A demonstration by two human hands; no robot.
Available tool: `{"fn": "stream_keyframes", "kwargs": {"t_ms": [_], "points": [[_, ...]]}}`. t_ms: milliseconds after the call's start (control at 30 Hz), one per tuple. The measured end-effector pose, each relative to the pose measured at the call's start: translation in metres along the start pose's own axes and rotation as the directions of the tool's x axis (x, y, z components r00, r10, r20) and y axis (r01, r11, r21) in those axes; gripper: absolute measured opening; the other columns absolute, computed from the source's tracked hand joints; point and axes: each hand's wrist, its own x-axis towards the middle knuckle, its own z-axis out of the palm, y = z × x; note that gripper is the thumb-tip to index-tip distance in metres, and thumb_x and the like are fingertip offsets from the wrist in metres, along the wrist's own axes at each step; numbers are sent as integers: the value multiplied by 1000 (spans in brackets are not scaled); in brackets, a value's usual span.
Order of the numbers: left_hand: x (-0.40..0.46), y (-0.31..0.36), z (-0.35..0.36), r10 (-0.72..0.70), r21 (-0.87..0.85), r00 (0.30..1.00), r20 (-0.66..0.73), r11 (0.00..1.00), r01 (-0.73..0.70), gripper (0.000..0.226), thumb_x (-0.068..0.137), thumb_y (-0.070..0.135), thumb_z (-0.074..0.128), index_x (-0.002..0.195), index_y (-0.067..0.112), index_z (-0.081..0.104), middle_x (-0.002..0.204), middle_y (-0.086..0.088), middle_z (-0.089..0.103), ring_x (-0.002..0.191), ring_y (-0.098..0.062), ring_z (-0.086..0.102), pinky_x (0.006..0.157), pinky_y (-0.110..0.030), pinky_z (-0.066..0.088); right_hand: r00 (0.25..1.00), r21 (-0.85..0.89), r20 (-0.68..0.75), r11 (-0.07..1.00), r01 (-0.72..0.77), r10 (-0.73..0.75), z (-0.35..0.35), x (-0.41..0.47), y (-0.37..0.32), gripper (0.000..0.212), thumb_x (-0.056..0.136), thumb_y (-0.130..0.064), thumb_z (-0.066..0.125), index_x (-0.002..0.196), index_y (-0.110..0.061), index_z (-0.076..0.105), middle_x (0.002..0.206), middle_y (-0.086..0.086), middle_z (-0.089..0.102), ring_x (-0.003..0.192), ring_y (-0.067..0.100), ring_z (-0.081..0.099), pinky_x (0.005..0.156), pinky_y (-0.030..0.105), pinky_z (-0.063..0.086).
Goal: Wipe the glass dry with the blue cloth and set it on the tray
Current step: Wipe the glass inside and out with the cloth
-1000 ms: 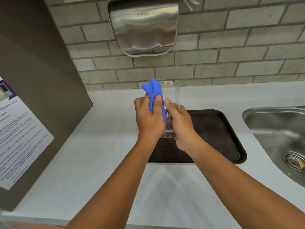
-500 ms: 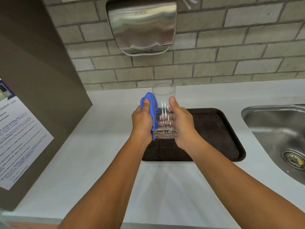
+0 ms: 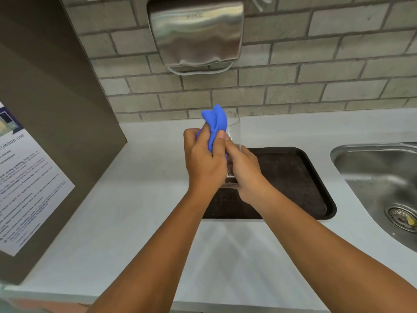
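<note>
The glass is held upright above the near-left part of the dark tray. The right hand has its grip clamped on the lower half; the left hand presses the blue cloth on its side, apparently reaching the rim. Turn the glass against the cloth, base steady. The tray's right side and the bench give room; the sink lies well right.

Even bright light, glare on the hand dryer (steel), wide-angle bending at edges
</note>
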Motion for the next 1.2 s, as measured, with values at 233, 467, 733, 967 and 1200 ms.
{"fn": "stream_keyframes", "kwargs": {"t_ms": [233,467,733,967,1200], "points": [[11,-11,-11,-677,-431,661,323,516,740,35,97,42,50,109,14,67,86,-9,74,80,-28,71,74,-41,59,973,246,226,965,-94,37,-10,-5,-3,76,72,-61,68,126,-7,67,104,12,73,87,27,74,75,41,61],[2,1,-8,-296,-197,954,50,933,300,20,100,37,43,88,27,56,96,0,55,71,-4,58,65,-19,53,988,227,155,973,-50,15,-8,-3,-1,70,89,-56,62,135,-3,51,104,20,70,83,32,72,72,44,61],[17,4,-12,-652,-413,707,274,584,699,28,98,44,47,102,20,61,94,-12,68,84,-30,69,76,-42,59,953,362,304,924,-123,8,-15,-2,2,50,91,-57,54,105,-11,68,87,10,72,75,25,73,76,42,59],[15,-2,-8,-639,-431,751,167,638,638,27,100,43,42,111,21,54,86,-2,63,74,-21,65,63,-32,58,997,183,64,983,22,-34,-8,2,3,54,79,-64,68,101,-15,70,96,13,77,99,40,74,98,57,55],[15,-12,-1,-526,-315,850,1,807,500,29,100,45,39,93,23,58,101,-11,66,75,-20,63,65,-30,51,998,9,43,999,39,-39,1,2,1,51,87,-61,64,111,-16,65,112,11,74,99,28,75,84,44,62]]}}
